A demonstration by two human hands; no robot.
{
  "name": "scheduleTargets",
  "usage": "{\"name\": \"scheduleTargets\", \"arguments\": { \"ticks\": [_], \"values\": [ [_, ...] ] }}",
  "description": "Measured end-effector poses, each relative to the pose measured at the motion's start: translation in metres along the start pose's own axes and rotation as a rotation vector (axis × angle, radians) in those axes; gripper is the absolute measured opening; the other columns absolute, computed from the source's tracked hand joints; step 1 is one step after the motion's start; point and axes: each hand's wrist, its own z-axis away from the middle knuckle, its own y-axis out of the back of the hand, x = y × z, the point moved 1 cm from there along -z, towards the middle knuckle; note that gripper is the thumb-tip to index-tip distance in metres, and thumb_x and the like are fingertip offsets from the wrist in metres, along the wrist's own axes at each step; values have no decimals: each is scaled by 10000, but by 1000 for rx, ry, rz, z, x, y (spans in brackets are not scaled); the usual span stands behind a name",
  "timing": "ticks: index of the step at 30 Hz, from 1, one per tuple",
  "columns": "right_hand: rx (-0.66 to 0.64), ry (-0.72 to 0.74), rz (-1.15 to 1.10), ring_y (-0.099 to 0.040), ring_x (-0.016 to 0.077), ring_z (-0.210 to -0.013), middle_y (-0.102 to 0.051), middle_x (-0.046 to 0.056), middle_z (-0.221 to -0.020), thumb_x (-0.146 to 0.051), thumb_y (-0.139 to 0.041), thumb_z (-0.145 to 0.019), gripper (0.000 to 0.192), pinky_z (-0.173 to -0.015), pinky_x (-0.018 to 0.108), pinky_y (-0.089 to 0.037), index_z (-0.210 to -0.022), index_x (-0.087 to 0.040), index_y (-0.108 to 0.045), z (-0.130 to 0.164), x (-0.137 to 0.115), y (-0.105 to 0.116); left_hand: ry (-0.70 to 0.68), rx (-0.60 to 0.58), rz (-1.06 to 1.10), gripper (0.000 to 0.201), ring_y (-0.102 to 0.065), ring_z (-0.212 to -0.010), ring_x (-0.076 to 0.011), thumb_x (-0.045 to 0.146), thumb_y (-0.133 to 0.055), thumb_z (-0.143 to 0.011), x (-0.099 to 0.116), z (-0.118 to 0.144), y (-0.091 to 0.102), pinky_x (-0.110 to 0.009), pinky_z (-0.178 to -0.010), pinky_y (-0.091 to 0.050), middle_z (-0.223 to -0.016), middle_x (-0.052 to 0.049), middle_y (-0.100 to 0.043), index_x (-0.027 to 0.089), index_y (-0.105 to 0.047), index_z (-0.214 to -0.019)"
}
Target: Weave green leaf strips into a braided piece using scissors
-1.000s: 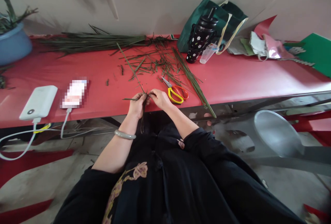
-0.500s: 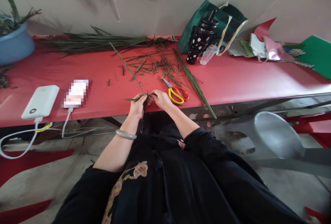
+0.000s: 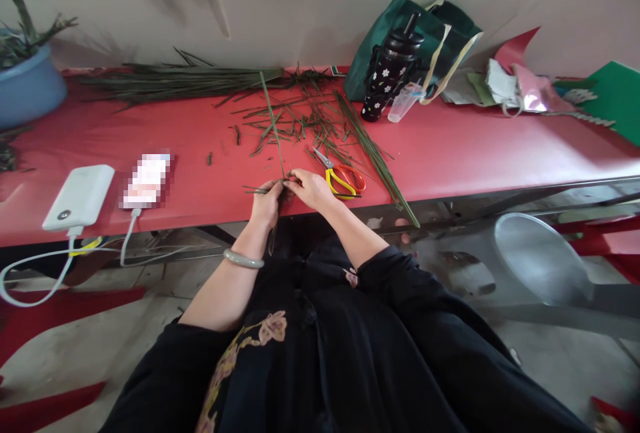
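My left hand and my right hand meet at the front edge of the red table, both pinching a small woven piece of green leaf strips. One long strip rises from the piece and points away over the table. Another strip end hangs down below my left hand. A pale bangle sits on my left wrist. Yellow and orange scissors lie just right of my right hand.
Loose leaf strips litter the table's middle, and a long bundle lies at the back. A white power bank and phone lie left. A blue pot, black bottle, green bag and paper scraps stand behind.
The long strip has swung from leaning far left to pointing nearly straight away from me. Both hands stay at the same spot on the table's edge.
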Motion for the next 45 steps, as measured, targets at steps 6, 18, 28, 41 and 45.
{"name": "scheduleTargets", "arguments": {
  "ticks": [6, 18, 28, 41, 45],
  "values": [
    [54, 17, -233, -560, 111, -746, -620, 22, -823, -287, -504, -793, 197, -706, 225, -425, -881, -150, -615, -7, 4, -7, 30, -38, 15, 276, -601, -537, -135, 324, -705, -570, 0, 3, 0, -262, -550, -492, -590, -31, -626, 117, -618, -731],
    [8, -73, -562, -554, 89, -651, -619, -6, -736, -311, -528, -748, 192, -626, 205, -447, -817, -142, -585, -8, 2, -15, 11, -35, 35, 229, -590, -497, -131, 306, -698, -575, -1, 4, 1, -269, -540, -499, -544, -18, -602, 123, -601, -672],
    [96, -55, -450, -572, 104, -710, -620, -12, -729, -303, -520, -765, 155, -700, 216, -438, -775, -163, -586, -6, -5, -10, -22, 59, 88, 258, -592, -507, -120, 313, -695, -574, 0, 7, -4, -263, -549, -498, -585, -9, -609, 135, -557, -701],
    [-31, 38, -301, -558, 104, -704, -623, -7, -740, -231, -507, -768, 130, -691, 214, -409, -795, -148, -603, -13, -12, 4, 64, -96, 84, 196, -614, -570, -148, 300, -631, -641, 5, 2, 7, -292, -583, -496, -600, -8, -575, 156, -509, -696],
    [-23, 88, -299, -558, 100, -704, -619, -12, -733, -223, -495, -773, 123, -693, 210, -411, -785, -152, -594, -13, -13, 5, 90, -81, 41, 232, -607, -534, -151, 333, -638, -649, 9, 3, 3, -277, -537, -482, -599, -23, -594, 154, -526, -744]
  ]
}}
